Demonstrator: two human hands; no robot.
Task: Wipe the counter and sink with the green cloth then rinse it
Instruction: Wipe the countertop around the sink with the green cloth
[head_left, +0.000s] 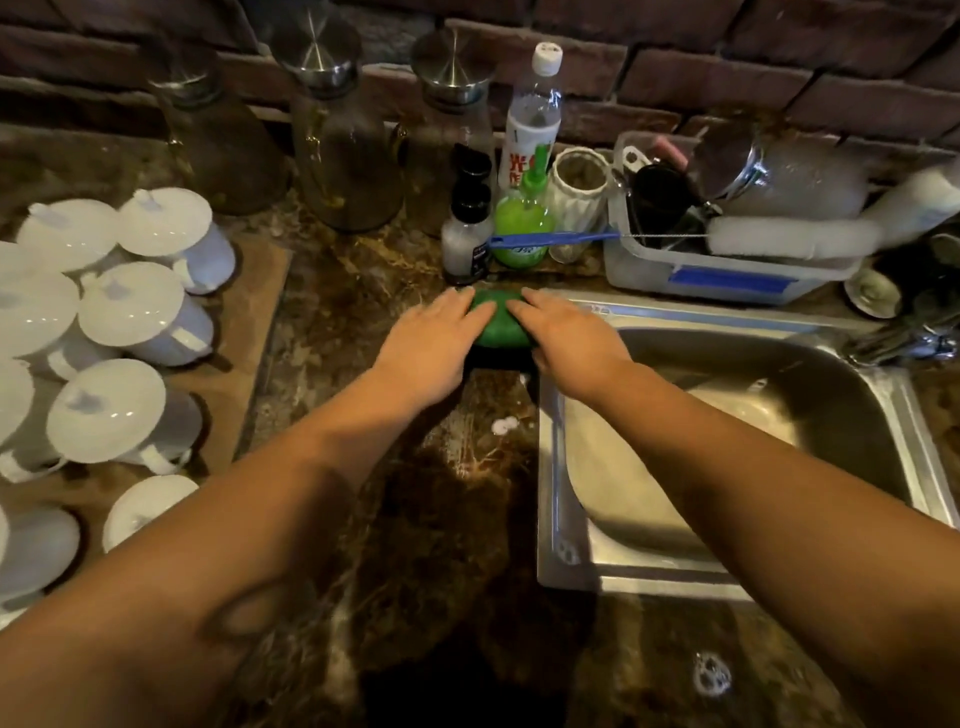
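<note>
Because both the left hand (434, 338) and the right hand (566, 340) press flat, fingers straight, on the green cloth (500, 319), it sits bunched on the worktop (332, 322) beside the sink's (550, 467) back-left corner, seemingly for firm wiping.

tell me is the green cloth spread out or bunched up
Bunched up: the green cloth shows as a compact rounded wad on the counter between both hands.

Dark brick wall (675, 67) behind. Dim warm light, glare patches on wet surfaces. Three glass carafes (343, 156) with steel stoppers stand along the wall. White lidded mugs (130, 312) crowd a brown mat (244, 332) at left.
</note>
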